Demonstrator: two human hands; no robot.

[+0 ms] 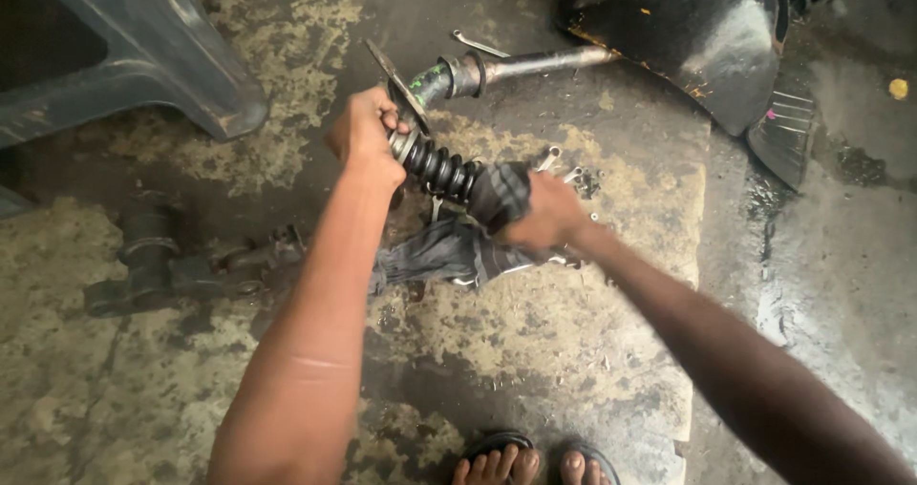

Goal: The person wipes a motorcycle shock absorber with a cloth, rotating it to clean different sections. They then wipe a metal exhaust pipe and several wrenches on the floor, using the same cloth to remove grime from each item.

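Ribbed black rubber boot (441,170) on the shaft assembly sat between your two hands, held above the stained concrete floor (535,342). Nearest to you, your sandalled feet (535,466) stood at the bottom edge of the view. Your right hand (546,213) was closed around the wider end of the boot, fingers wrapped fully over it. Just below that hand, a dark grey rag (444,253) hung down toward the floor; whether it touched the floor could not be told. Your left hand (365,134) was clenched in a fist on the narrow end of the boot, at the metal collar (402,145), with a flat metal disc (394,82) just beyond the knuckles.

To your left, dark metal parts (181,270) lay on the floor, well apart from the boot. Beside your right hand, a few small silver pieces (564,165) lay on the floor. Farther out, a steel shaft (521,65) lay near the boot's far end, and a thin wrench (478,44) lay just beyond it. A dark plastic chair leg (172,55) stood at far left, and a black curved body panel (697,36) at far right.
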